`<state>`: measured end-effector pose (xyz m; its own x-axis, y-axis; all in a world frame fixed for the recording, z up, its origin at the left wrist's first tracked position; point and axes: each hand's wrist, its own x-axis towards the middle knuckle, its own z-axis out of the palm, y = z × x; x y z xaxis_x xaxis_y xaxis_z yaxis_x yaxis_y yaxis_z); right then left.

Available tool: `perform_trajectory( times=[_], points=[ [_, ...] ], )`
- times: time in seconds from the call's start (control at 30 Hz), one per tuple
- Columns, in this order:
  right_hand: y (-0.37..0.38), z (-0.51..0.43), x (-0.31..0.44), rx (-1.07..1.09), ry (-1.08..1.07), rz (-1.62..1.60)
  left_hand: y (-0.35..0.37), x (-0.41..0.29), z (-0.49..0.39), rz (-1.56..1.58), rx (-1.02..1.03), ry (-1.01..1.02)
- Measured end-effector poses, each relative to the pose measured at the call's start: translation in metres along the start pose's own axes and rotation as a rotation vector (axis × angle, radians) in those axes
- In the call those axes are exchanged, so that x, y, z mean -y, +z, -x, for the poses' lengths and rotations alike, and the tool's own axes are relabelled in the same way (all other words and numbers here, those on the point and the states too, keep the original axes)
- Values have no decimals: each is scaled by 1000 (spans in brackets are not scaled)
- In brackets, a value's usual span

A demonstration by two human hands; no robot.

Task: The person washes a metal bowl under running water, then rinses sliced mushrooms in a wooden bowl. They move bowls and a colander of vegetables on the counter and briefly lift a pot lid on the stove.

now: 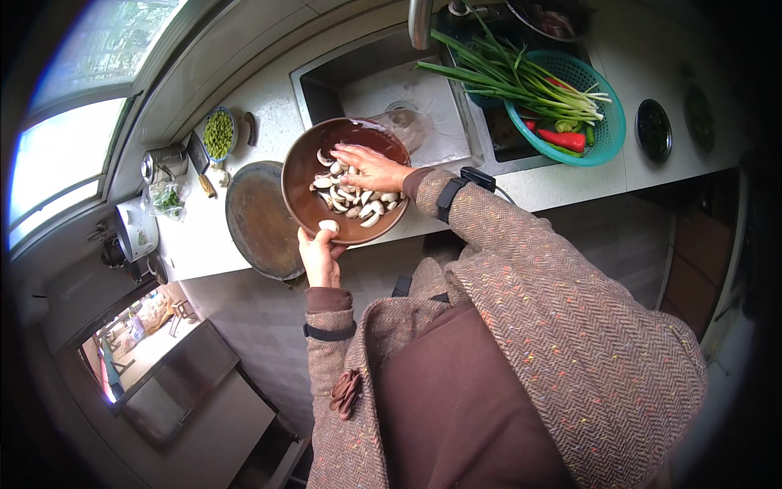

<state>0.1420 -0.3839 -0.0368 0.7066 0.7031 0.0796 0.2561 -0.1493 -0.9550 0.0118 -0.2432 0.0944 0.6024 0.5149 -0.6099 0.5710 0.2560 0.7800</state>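
My left hand (321, 260) grips the near rim of a brown bowl (299, 198), thumb on top and fingers underneath. Pale cut pieces that look like mushroom (351, 212) lie in the bowl, and one larger piece rests just by my left thumb. Inside the bowl, my right hand (374, 172) lies flat across the pieces, its fingers extended and thumb apart. The bowl overlaps the edge of a round wooden chopping board (253, 223) and the near corner of the sink (366, 95). Part of a clear plastic bag (415, 129) shows in the sink behind it.
Right of the sink, a teal colander (614, 131) holds spring onions (519, 79) and red peppers (563, 140). A small metal bowl (654, 130) stands farther right. Left are a bowl of green beans or peas (219, 133), bagged greens (166, 199) and a white cooker (135, 229). The faucet (420, 24) overhangs the sink.
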Motion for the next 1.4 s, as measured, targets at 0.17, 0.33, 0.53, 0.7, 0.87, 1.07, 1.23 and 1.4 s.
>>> perform_trajectory(
  times=[0.17,0.33,0.53,0.7,0.87,1.07,1.23,1.4],
  points=[
    [1,-7,-4,-32,-13,8,8,-10,-2,-31,-10,7],
    [0,-9,-4,-64,49,-6,18,-17,-3,-57,-15,37],
    [-2,-10,-9,-52,80,56,31,-32,0,-96,3,68],
    [7,-7,-12,-112,107,-12,40,-45,1,-237,22,153],
    [24,-4,-10,-245,116,-83,44,-48,0,-368,48,267],
    [34,-4,0,-454,55,-150,48,-53,11,-508,7,356],
    [31,-7,10,-475,57,-191,59,-66,27,-736,-114,402],
    [33,-12,22,-498,46,-222,68,-75,41,-857,-162,547]
  ],
)
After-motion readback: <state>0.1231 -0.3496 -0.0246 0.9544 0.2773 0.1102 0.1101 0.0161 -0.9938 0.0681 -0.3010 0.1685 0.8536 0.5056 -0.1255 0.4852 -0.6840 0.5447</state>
